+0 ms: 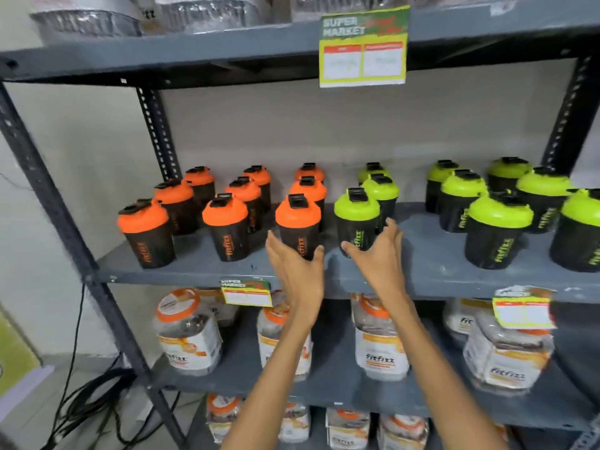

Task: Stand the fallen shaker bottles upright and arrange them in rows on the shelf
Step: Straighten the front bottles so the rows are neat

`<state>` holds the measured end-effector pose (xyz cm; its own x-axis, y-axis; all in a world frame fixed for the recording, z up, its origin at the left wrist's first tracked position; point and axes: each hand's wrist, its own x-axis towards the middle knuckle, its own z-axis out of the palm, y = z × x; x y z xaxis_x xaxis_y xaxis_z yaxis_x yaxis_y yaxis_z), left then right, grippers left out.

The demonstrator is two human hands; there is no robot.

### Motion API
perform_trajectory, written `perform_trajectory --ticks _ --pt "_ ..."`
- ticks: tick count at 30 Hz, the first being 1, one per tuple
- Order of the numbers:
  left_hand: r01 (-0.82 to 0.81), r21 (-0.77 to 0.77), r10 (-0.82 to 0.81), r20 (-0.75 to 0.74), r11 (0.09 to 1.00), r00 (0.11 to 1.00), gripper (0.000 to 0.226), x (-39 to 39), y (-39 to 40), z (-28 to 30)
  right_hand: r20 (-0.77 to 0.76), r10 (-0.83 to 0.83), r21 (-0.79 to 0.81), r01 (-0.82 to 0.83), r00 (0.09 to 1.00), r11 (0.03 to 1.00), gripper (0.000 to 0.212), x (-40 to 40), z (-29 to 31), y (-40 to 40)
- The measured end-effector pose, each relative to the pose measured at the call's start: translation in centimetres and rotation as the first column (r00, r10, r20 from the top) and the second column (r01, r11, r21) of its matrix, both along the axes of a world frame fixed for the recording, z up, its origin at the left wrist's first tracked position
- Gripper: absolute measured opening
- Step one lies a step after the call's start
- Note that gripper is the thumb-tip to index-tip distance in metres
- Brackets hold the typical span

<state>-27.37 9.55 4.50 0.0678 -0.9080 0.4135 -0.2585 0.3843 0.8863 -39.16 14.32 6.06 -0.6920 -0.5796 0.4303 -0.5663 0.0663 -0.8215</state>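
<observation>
Black shaker bottles stand upright in rows on the grey middle shelf (207,271), orange-lidded ones on the left and green-lidded ones on the right. My left hand (292,264) cups the base of the front orange-lidded bottle (298,222), fingers on its left and thumb on its right, spread wider than the bottle. My right hand (380,254) is spread around the base of the front green-lidded bottle (357,219), thumb in front and fingers straight up on its right. Neither hand looks closed on its bottle. No bottle lies on its side.
More green-lidded bottles (496,228) fill the right of the shelf, with a gap of bare shelf (418,241) to their left. Clear jars with orange lids (188,332) stand on the lower shelves. Price tags (363,47) hang from the shelf edges. Black cables (87,404) lie on the floor at left.
</observation>
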Motion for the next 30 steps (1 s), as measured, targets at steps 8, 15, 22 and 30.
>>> perform_trajectory --ticks 8,15,22,30 --pt "0.084 0.011 -0.084 -0.051 0.996 0.995 0.08 0.0 -1.5 0.6 0.067 -0.099 0.069 0.094 0.993 0.993 0.084 0.4 0.7 -2.9" --pt "0.146 0.0 -0.145 -0.077 0.989 0.986 0.075 -0.3 -1.4 0.7 0.055 -0.128 0.052 0.125 0.99 0.991 0.076 -0.4 0.9 -1.2" --pt "0.194 -0.008 -0.194 -0.104 0.981 0.976 0.074 -1.5 0.3 1.2 0.06 -0.131 0.041 0.129 0.99 0.991 0.072 -2.5 1.1 1.7" --pt "0.182 0.015 -0.18 -0.087 0.983 0.98 0.072 -0.9 0.7 0.9 0.079 -0.099 0.035 0.096 0.992 0.995 0.07 -2.4 0.3 3.0"
